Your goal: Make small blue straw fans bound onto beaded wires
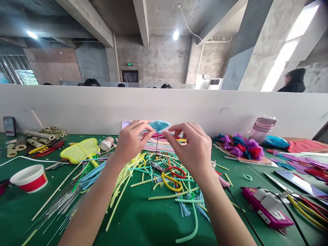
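With the blue piece as the clock's centre, a white partition (77, 106) spans 10 to 2 o'clock, its foot meeting the far edge of the green table (143, 218). The table's widest open green lies between the forearms at 6 o'clock. At 8 o'clock the left hand (132, 138) pinches the piece's left edge between thumb and forefinger. At 4 o'clock the right hand (192, 147) has thumb and forefinger up to the opposite edge, the other fingers curled; whether they grip it I cannot tell. Pale yellow strips (123, 181) fan out at 7 o'clock, crowding the left forearm. Beyond the right hand, a fluffy purple, red and blue pile (241, 147) sits at 3 o'clock and a magenta power strip (253, 201) at 4. A paper cup (29, 182) stands near 8, well outside the left arm. Scissors (163, 171) lie just below, at 6. The blue leaf-shaped piece (159, 125) is raised above the strips between the fingertips, its thin dark stem (157, 143) hanging down.
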`<state>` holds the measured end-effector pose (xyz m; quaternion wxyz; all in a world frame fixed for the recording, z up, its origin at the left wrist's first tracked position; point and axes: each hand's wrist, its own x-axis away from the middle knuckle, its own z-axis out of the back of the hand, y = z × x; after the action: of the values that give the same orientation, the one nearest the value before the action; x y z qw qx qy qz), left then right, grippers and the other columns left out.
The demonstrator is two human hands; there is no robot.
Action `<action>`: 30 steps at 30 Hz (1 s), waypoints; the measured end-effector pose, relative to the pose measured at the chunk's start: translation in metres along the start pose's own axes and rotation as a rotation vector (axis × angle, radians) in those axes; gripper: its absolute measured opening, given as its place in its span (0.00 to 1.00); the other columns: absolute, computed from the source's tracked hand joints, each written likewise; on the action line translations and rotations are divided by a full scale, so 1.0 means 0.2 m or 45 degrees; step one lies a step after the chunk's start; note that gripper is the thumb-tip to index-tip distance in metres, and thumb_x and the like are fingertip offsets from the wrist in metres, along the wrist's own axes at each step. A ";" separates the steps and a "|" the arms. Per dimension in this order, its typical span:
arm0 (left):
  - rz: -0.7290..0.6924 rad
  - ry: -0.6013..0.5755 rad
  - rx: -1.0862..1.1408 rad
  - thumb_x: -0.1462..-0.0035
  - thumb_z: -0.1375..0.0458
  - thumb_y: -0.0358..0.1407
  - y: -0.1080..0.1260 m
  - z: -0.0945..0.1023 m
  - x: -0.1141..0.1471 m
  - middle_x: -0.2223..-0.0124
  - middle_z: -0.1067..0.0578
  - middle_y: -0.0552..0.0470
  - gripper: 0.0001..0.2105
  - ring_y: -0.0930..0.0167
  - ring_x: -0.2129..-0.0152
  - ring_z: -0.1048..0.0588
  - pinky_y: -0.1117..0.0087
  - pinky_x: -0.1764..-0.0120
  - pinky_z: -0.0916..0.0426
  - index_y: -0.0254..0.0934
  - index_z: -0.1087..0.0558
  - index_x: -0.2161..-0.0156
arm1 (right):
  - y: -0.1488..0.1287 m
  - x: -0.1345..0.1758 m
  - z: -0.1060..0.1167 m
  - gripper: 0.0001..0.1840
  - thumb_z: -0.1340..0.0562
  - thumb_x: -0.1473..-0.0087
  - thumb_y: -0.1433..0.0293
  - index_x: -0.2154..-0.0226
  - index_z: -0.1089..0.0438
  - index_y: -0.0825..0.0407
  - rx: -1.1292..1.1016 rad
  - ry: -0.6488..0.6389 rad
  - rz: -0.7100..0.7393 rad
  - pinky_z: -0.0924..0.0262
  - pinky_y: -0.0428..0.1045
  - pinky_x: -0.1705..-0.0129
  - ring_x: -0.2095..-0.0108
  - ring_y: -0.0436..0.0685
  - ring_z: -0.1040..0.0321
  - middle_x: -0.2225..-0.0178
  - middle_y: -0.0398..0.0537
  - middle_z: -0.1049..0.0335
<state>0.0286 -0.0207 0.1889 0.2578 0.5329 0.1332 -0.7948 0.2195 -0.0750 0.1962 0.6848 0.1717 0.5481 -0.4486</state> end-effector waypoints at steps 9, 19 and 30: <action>0.374 -0.119 0.564 0.40 0.38 0.41 0.01 -0.02 0.02 0.58 0.20 0.49 0.12 0.67 0.60 0.20 0.70 0.61 0.25 0.41 0.30 0.54 | 0.10 -0.01 -0.10 0.17 0.36 0.41 0.61 0.51 0.30 0.48 -0.263 -0.200 -0.076 0.35 0.50 0.62 0.67 0.55 0.27 0.61 0.48 0.24; 0.646 -0.182 0.769 0.41 0.37 0.43 0.00 0.02 0.00 0.65 0.20 0.49 0.12 0.72 0.77 0.22 0.75 0.77 0.32 0.38 0.24 0.57 | 0.09 -0.02 -0.06 0.16 0.34 0.45 0.66 0.53 0.27 0.49 -0.278 -0.196 -0.170 0.37 0.48 0.65 0.71 0.51 0.32 0.64 0.46 0.24; 0.827 -0.205 0.954 0.44 0.36 0.43 -0.02 0.03 -0.02 0.66 0.20 0.48 0.12 0.70 0.75 0.21 0.75 0.78 0.29 0.37 0.22 0.60 | 0.10 -0.02 -0.07 0.16 0.34 0.46 0.64 0.54 0.27 0.48 -0.298 -0.207 -0.216 0.38 0.49 0.66 0.73 0.52 0.33 0.66 0.45 0.25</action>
<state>0.0217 -0.0197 0.1941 0.2924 0.5399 -0.3543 -0.7054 0.2268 -0.0517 0.1900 0.7020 0.0070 0.5519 -0.4502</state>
